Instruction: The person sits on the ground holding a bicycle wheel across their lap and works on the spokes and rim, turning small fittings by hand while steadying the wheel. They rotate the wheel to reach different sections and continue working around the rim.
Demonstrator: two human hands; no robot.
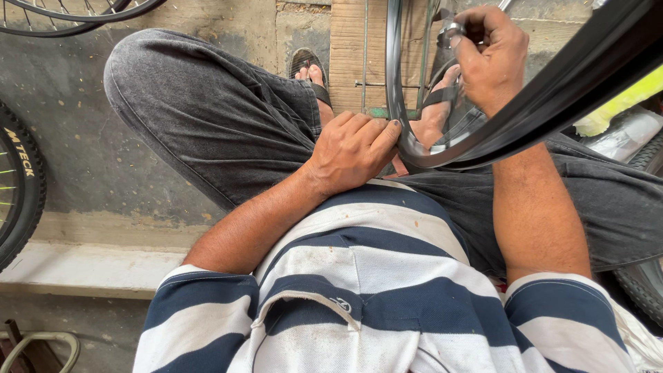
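Wheel work fills the upper right of the frame, where a seated person in a navy-and-white striped shirt point(359, 276) and grey trousers point(207, 117) steadies a bare black metal bicycle rim point(407, 148) across the lap. The left hand point(352, 152), at centre frame, lies flat with fingers together, pressed against the lowest curve of the rim and bracing it against the thigh. The right hand point(490, 59), near the top edge, is closed around a small silver ring-shaped metal part point(452, 31) pinched between thumb and fingers, held inside the hoop of the rim. What that part is cannot be made out with certainty; it looks like a spoke tool or a fitting.

Thin steel spokes point(364, 62) run down past a pale wooden board point(349, 41) on the concrete floor, with sandalled feet point(314, 76) visible through the rim. A tyred bicycle wheel point(21, 186) stands at the left edge, another spoked wheel point(69, 10) at the top left.

Judged from the grip, the step in hand appears to be fitting or adjusting at the rim, one hand holding, the other working. A following move would call for a steady brace from the left hand while the right turns or seats the small part precisely.
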